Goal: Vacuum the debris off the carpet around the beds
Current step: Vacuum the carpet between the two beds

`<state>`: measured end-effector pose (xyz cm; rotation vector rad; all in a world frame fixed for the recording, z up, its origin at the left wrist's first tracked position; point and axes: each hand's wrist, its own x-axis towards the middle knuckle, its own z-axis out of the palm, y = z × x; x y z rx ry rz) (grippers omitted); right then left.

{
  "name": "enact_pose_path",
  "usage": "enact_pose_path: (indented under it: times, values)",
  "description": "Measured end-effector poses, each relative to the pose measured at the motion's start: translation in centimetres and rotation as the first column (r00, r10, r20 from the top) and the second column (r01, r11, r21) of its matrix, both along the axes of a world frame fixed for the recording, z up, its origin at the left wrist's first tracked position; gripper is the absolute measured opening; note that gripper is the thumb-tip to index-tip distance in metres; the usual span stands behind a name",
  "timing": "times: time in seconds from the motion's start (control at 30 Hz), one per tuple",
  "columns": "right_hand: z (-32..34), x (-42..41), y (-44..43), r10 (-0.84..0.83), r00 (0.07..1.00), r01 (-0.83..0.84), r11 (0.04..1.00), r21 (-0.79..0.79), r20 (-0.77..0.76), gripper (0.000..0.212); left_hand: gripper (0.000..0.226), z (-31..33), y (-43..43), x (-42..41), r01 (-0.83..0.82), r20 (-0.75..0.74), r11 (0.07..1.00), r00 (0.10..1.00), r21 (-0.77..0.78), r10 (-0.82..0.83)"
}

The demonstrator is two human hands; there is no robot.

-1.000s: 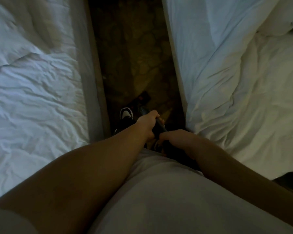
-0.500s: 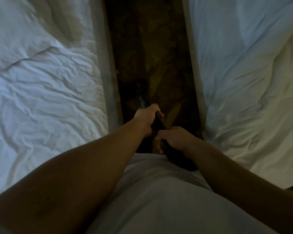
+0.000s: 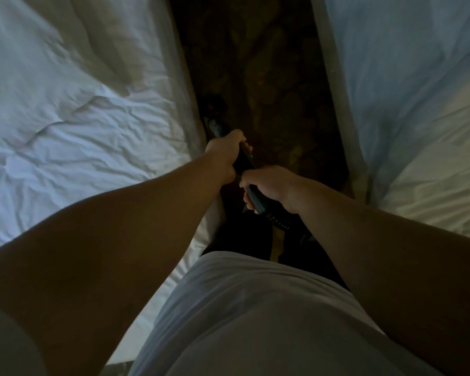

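Note:
I look down a narrow strip of dark patterned carpet between two beds. Both hands grip a dark vacuum wand that slants down and forward to the left. My left hand is closed around it higher up the shaft. My right hand is closed on the handle end just behind, where a ribbed hose begins. The wand's lower part runs close along the left bed's edge. Its floor head is lost in the dark. No debris can be made out on the carpet.
A bed with rumpled white sheets fills the left side. A second white bed fills the right. Their edges wall in the carpet strip. My light shirt and dark trousers cover the near floor.
The wand and both hands have shifted left toward the left bed's edge and pushed forward. The shoe seen a second ago is out of sight.

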<state>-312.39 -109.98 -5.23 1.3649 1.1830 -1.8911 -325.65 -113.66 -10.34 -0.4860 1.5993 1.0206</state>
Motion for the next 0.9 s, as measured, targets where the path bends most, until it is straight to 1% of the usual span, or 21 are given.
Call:
enact_pose_path:
  times: [0.13,0.27,0.37,0.5,0.67,0.77,0.83,0.9]
  values:
    - [0.4,-1.0,-0.5,-0.007,1.0,0.007,1.0,-0.007,0.001,0.018,0.006,-0.2,-0.4,-0.9,-0.011,0.006,1.0,1.0,-0.001,0.011]
    - [2.0,0.8,-0.6,-0.015,1.0,0.015,1.0,-0.019,0.021,0.017,0.007,0.5,-0.7,0.8,0.004,0.036,1.0,0.999,0.003,-0.004]
    - [3.8,4.0,-0.5,-0.007,0.999,0.007,1.0,-0.007,0.045,0.018,0.006,1.9,-0.8,4.2,0.017,0.077,1.0,0.997,0.002,-0.017]
    - [5.9,9.4,-0.4,0.006,0.992,-0.004,1.0,-0.016,0.124,0.02,0.007,3.8,-1.1,9.9,0.046,0.148,0.999,0.988,0.017,-0.048]
    - [7.4,14.3,-1.2,-0.032,0.979,0.032,0.999,0.005,0.201,0.023,0.008,4.4,-1.7,15.2,0.105,0.22,0.994,0.97,0.01,-0.104]
    - [7.3,14.6,-1.7,-0.033,0.976,0.031,0.999,0.013,0.215,0.021,0.01,4.1,-2.2,15.7,0.125,0.209,0.992,0.97,0.015,-0.125]
    - [6.7,13.7,-2.0,-0.034,0.979,0.034,0.999,0.004,0.199,0.021,0.011,3.8,-2.2,14.7,0.126,0.184,0.992,0.975,0.005,-0.125]
    - [5.8,12.0,-2.0,-0.069,0.984,0.069,0.998,0.005,0.166,0.02,0.009,3.3,-2.0,12.7,0.117,0.143,0.993,0.983,-0.004,-0.115]
